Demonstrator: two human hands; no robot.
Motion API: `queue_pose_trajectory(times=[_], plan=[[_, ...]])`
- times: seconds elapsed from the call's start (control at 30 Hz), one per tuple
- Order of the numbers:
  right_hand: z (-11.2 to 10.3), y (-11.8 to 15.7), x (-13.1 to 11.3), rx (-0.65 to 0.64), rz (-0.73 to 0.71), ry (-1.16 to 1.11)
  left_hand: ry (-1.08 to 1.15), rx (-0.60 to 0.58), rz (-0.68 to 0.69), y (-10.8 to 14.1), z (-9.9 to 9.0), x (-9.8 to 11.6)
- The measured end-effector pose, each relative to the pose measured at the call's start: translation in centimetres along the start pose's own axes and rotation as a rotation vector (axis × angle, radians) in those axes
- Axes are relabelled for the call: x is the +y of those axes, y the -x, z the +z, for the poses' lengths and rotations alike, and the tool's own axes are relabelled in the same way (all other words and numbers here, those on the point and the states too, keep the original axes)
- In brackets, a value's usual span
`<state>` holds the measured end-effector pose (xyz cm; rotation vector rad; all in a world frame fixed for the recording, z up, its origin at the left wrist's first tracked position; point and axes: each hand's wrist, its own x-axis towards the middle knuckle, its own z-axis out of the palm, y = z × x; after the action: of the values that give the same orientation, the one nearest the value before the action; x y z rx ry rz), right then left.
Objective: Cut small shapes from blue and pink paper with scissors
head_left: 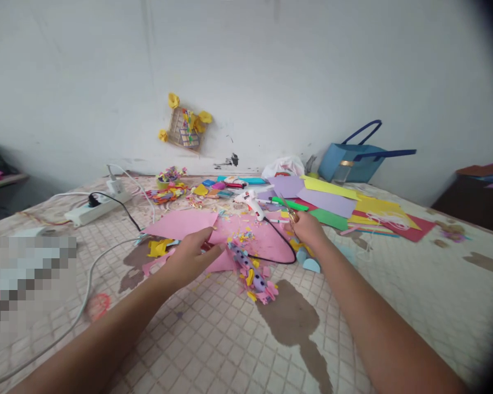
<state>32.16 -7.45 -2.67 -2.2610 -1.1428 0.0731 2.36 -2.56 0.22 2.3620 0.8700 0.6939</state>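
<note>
While the right grip clasps scissors — half hidden — I cannot tell the left grip's state.

No text, label, brand, number or sign can be read here.

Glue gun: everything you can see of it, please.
The glue gun is white and plastic-looking, with red marks. Its front points left in the picture; its handle slants down to the right. A black cord leaves the handle's end and loops over pink paper. The right hand, nearby, doesn't touch it. Whether it lies flat or stands propped is unclear.
</note>
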Motion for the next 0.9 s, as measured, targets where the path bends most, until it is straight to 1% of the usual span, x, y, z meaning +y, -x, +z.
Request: queue_pose_trajectory(times=[0.07,0.17,0.3,0.47,0.63,0.73,0.8,0.9], plan=[[0.4,-0.3,-0.1,-0.037,-0.008,0.064,-0.012,-0.001,0.001,0.1,0.0,0.1],[0.6,-0.5,-0.2,-0.058,-0.026,0.123,-0.013,0.006,0.013,0.2,0.0,0.2],[0.1,-0.3,-0.2,-0.036,-0.029,0.171,0.007,0.007,0.019,0.3,0.0,0.2],[-0.6,0.3,0.1,-0.02,-0.03,0.222,-0.018,0.032,0.008,0.5,-0.3,0.0],[0.1,-0.1,-0.5,-0.046,-0.069,0.242,-0.044,0.01,0.01,0.5,-0.3,0.0],[0.5,-0.3,-0.8,-0.053,-0.08,0.246,-0.046,0.018,0.01,0.5,-0.4,0.0],[0.3,-0.1,-0.6,-0.043,-0.071,0.247,-0.054,0.029,-0.006,0.5,-0.6,0.1],[-0.8,0.9,0.2,0.011,-0.043,0.241,-0.039,0.031,-0.02,0.7,-0.7,0.3]])
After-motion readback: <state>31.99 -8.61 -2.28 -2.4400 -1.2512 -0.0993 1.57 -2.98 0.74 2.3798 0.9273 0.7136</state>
